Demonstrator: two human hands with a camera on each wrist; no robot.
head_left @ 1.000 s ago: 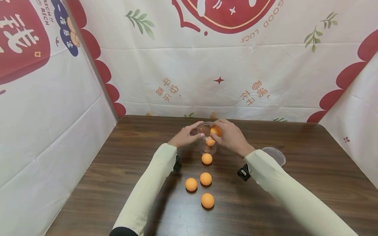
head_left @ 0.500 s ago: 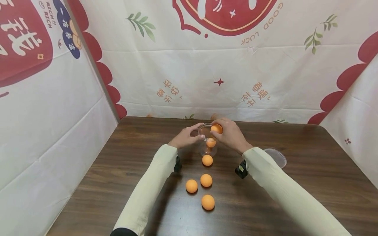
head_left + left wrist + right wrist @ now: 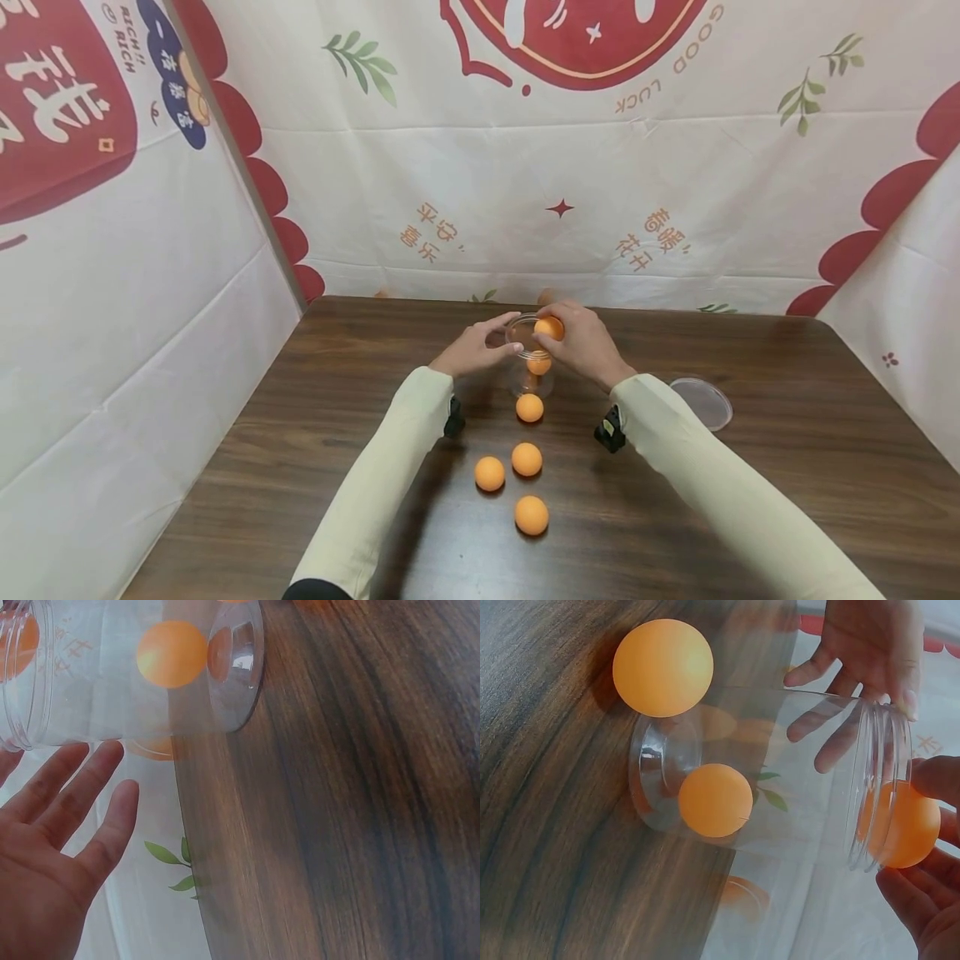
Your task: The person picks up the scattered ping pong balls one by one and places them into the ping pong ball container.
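A clear plastic jar (image 3: 519, 382) stands upright on the table, one orange ping-pong ball (image 3: 715, 800) low inside it. My left hand (image 3: 474, 347) holds the jar by its neck, thumb and index finger reaching round the rim. In the left wrist view, the other fingers (image 3: 82, 791) spread out beside the jar wall. At the jar's mouth, my right hand (image 3: 588, 343) pinches another orange ping-pong ball (image 3: 549, 327) between thumb and fingers. The right wrist view has this held ball (image 3: 911, 825) overlapping the threaded rim.
Several loose ping-pong balls lie nearer me on the brown table (image 3: 337, 467); the closest to the jar is one ball (image 3: 529, 407) just in front of it. A clear round lid (image 3: 705, 403) lies to the right, beside my right sleeve. Printed cloth (image 3: 480, 167) hangs behind the table.
The ball in my right hand has shifted slightly left over the jar's mouth, and the right wrist has moved a little left. My left hand keeps its hold.
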